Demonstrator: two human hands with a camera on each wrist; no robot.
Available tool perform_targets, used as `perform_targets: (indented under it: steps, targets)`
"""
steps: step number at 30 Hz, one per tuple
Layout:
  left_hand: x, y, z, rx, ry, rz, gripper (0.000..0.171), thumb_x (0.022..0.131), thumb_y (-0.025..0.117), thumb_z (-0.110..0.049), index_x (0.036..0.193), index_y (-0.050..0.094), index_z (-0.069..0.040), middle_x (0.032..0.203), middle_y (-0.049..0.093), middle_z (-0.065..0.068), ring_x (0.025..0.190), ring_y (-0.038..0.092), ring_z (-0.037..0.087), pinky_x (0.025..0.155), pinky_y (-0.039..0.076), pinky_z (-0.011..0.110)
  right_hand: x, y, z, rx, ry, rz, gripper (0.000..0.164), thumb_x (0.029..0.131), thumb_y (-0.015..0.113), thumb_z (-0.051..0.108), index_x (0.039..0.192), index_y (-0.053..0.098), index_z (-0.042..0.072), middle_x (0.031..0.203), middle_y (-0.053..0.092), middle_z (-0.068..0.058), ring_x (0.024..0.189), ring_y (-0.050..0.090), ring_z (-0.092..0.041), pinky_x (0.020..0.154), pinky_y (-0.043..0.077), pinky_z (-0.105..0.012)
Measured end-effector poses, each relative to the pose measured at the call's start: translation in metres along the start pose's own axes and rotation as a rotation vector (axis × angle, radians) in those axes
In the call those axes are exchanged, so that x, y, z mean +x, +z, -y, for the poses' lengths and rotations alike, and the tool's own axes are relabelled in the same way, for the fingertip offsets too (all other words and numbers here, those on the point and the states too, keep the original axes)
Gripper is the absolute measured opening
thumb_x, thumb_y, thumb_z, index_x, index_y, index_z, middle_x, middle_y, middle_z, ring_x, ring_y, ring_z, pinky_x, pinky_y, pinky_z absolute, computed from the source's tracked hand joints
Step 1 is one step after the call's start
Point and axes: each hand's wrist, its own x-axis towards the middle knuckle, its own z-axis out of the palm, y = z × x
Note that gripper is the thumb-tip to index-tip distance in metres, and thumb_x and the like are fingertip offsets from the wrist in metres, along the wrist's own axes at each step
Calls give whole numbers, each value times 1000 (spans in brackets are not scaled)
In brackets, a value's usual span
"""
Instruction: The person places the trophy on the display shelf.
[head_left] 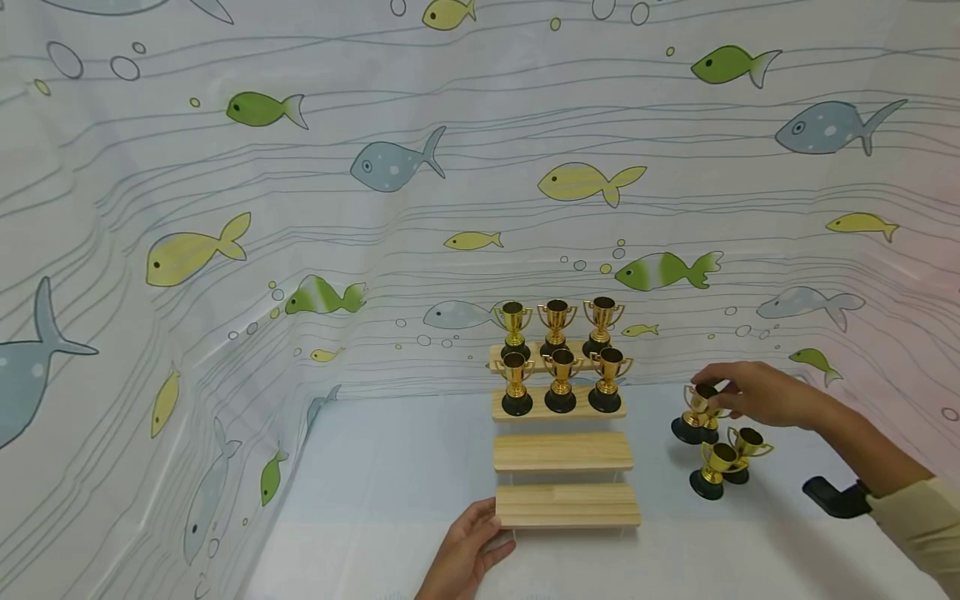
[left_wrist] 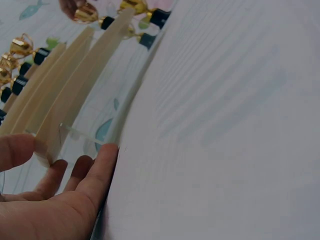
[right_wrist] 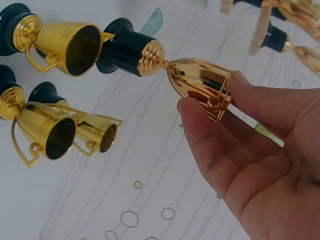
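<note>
My right hand (head_left: 761,393) pinches a small gold trophy cup (right_wrist: 197,75) by its rim, thumb on one side and fingers on the other. Its black base points away from the hand in the right wrist view. Close by are three more gold cups, among them a front trophy (head_left: 717,460) and a trophy beside it (head_left: 748,443). The left hand (head_left: 467,552) holds the left end of the lowest step of a wooden display stand (head_left: 566,506), with the thumb at the board's end and fingers beneath, as the left wrist view shows.
Three trophies stand on the stand's top step (head_left: 495,358) and three on the second step (head_left: 622,412). Two lower steps show bare wood. Behind rises a fish-patterned cloth (head_left: 495,108). A black strap-like object (head_left: 832,497) sticks out by the right sleeve (head_left: 918,521).
</note>
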Motion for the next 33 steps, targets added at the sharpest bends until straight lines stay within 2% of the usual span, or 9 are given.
perform_targets:
  steps: [8, 13, 20, 24, 29, 33]
  targets:
    - [-2, 1, -1, 3, -26, -16, 59, 93, 57, -29, 139, 32, -1, 133, 45, 15, 115, 54, 21, 100, 46, 42, -4, -6, 28, 2, 20, 10, 38, 89, 62, 20, 124, 54, 9, 114, 63, -8, 92, 64, -18, 64, 55, -21]
    - [-2, 1, -2, 1, -9, -19, 58, 93, 56, -27, 139, 32, 1, 133, 45, 15, 117, 54, 22, 100, 47, 44, -6, -8, 50, 4, -12, 14, 37, 90, 62, 19, 125, 54, 10, 116, 63, -8, 94, 64, -18, 66, 56, -23]
    - [-4, 2, -2, -1, -18, -15, 58, 93, 56, -26, 139, 32, 0, 132, 47, 14, 115, 54, 20, 100, 46, 42, -4, -5, 69, 38, -77, 43, 37, 90, 61, 19, 125, 54, 9, 118, 61, -9, 96, 64, -19, 70, 57, -23]
    - [-4, 2, -3, 0, -31, -18, 59, 93, 57, -28, 139, 32, -1, 132, 47, 14, 115, 54, 20, 101, 46, 41, 0, -2, 80, 26, -82, 46, 35, 91, 60, 18, 125, 55, 11, 119, 61, -7, 97, 63, -18, 69, 55, -20]
    - [-3, 1, -3, 5, -32, -18, 59, 93, 57, -28, 139, 32, 0, 132, 47, 14, 114, 54, 20, 100, 47, 41, 10, 5, 95, -25, -102, 47, 34, 91, 60, 19, 124, 56, 15, 121, 61, -5, 89, 62, -9, 67, 52, -18]
    - [-2, 2, -3, -1, -23, -22, 58, 93, 57, -26, 138, 34, 1, 132, 47, 14, 112, 56, 20, 98, 48, 42, 19, 10, 107, -46, -134, 53, 34, 91, 60, 19, 125, 57, 16, 124, 60, -4, 92, 61, -8, 70, 53, -19]
